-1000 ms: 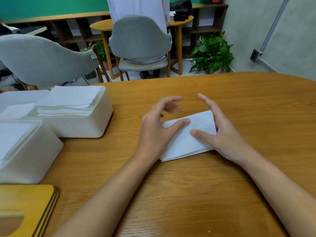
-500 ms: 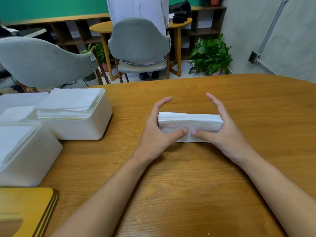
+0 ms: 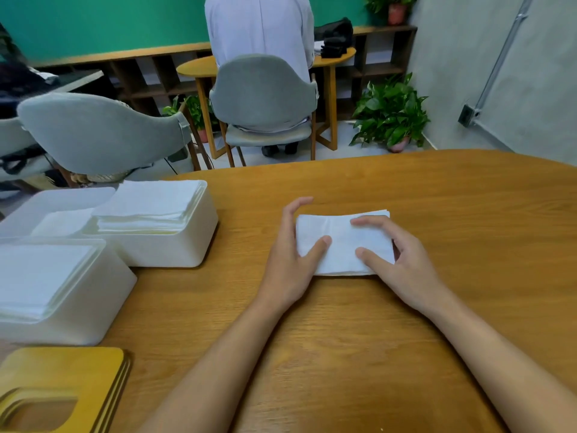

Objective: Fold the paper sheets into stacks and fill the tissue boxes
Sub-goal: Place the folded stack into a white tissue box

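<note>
A folded stack of white paper sheets (image 3: pixel 340 245) lies flat on the wooden table (image 3: pixel 468 229), between my hands. My left hand (image 3: pixel 290 264) cups the stack's left end, thumb on top and fingers curled past the far edge. From the right, my right hand (image 3: pixel 402 260) presses down on the stack with index finger and thumb laid on top. At the left stand two white tissue boxes, the farther one (image 3: pixel 175 248) and the nearer one (image 3: pixel 81 310). Each holds white sheets; a pile (image 3: pixel 150 204) rises above the farther box's rim.
Yellow wooden lids (image 3: pixel 62 370) with an oval opening are stacked at the table's front left corner. A white tray (image 3: pixel 46 201) sits behind the boxes. Beyond the table are grey chairs (image 3: pixel 100 132), a seated person's back (image 3: pixel 259 29) and a potted plant (image 3: pixel 390 114).
The stack stood on its long edge between both hands half a second ago; now it lies flat. My right fingers have moved onto its top.
</note>
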Motion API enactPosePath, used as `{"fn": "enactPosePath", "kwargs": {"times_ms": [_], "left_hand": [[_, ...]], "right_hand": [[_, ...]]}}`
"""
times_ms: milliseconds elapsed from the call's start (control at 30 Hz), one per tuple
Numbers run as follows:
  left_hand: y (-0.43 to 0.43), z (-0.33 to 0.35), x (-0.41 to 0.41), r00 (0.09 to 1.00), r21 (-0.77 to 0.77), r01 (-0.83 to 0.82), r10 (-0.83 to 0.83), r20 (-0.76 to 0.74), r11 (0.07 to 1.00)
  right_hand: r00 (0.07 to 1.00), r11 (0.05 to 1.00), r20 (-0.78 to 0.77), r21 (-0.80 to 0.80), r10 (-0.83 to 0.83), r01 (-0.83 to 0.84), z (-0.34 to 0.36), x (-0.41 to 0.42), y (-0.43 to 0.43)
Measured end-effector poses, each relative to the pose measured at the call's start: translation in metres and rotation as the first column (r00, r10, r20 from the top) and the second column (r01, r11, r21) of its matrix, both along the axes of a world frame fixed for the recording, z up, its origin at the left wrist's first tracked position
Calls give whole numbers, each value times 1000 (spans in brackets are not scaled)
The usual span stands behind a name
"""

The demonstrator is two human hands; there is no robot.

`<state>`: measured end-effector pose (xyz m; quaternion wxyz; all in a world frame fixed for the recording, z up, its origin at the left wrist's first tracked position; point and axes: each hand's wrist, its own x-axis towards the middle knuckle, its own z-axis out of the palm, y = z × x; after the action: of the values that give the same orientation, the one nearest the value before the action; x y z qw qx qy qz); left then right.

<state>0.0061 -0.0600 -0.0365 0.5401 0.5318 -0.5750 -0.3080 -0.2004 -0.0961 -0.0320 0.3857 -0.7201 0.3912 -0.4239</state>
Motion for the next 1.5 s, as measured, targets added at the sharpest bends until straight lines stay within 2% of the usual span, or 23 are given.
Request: {"fn": "enactPosePath", "kwargs": {"times_ms": [133,233,367,500,700,867,933,1100,1200,1333,1500], "left_hand": [[5,3,-5,994,-55,-8,14,106,998],[14,13,5,998,-14,-6,7,69,1000],[38,41,33,999,25,-13,12,41,1000],[62,73,74,992,27,-6,2,127,1000],[102,111,144,954,17,-78,70,292,997],[139,132,218,950,58,-137,115,290,989],[150,141,245,948,26,-191,177,264,981],[160,158,314,921,26,-363,355,164,931],[151,161,352,898,56,-415,398,186,908],[126,156,398,850,119,-495,452,271,861],[96,143,437,784,178,-496,350,512,850]], "right_hand": [[999,999,16,17,-29,29,2,0,5],[1000,999,-5,51,-3,3,15,4,11],[998,995,45,92,39,-43,41,22,27],[990,986,106,121,98,-110,74,52,42],[982,980,32,67,188,-189,108,113,61],[969,961,9,126,248,-247,125,183,77],[968,956,0,159,250,-247,131,213,81],[953,910,94,280,290,-304,146,290,79],[958,924,27,256,286,-283,151,332,65],[952,958,-161,165,261,-235,156,376,37],[855,963,-444,101,268,-250,152,422,8]]}}
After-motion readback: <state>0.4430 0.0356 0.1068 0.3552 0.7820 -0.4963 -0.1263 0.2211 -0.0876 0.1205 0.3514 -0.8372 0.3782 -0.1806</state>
